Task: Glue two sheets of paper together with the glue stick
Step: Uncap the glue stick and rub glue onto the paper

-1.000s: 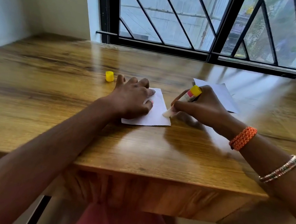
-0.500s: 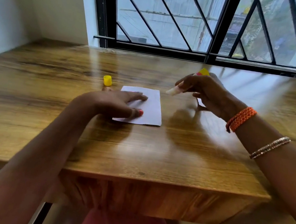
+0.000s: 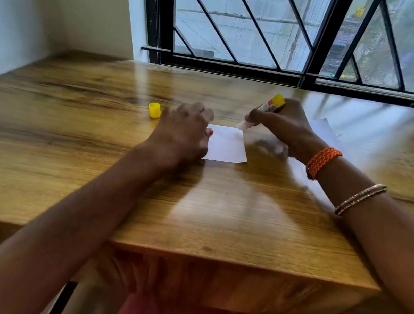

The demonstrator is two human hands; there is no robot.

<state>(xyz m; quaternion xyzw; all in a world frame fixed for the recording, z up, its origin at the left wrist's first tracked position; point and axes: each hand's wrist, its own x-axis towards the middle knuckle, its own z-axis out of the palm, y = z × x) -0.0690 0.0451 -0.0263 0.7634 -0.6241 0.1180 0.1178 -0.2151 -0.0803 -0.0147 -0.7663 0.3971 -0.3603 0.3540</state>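
A small white sheet of paper (image 3: 226, 145) lies flat on the wooden table (image 3: 218, 213). My left hand (image 3: 182, 134) rests on its left part and covers that side. My right hand (image 3: 284, 124) grips an uncapped glue stick (image 3: 264, 110) with a yellow end, tilted, its white tip down by the sheet's far right corner. Whether the tip touches the paper cannot be told through the blur. A second white sheet (image 3: 324, 130) lies behind my right wrist, mostly hidden.
The yellow glue cap (image 3: 154, 110) stands on the table left of my left hand. A barred window (image 3: 301, 36) runs along the table's far edge, and a wall closes the left side. The table's front edge is close to my body.
My right hand came down from its raised position, bringing the glue tip to the sheet's far right corner. My left hand slid back onto the sheet's left side.
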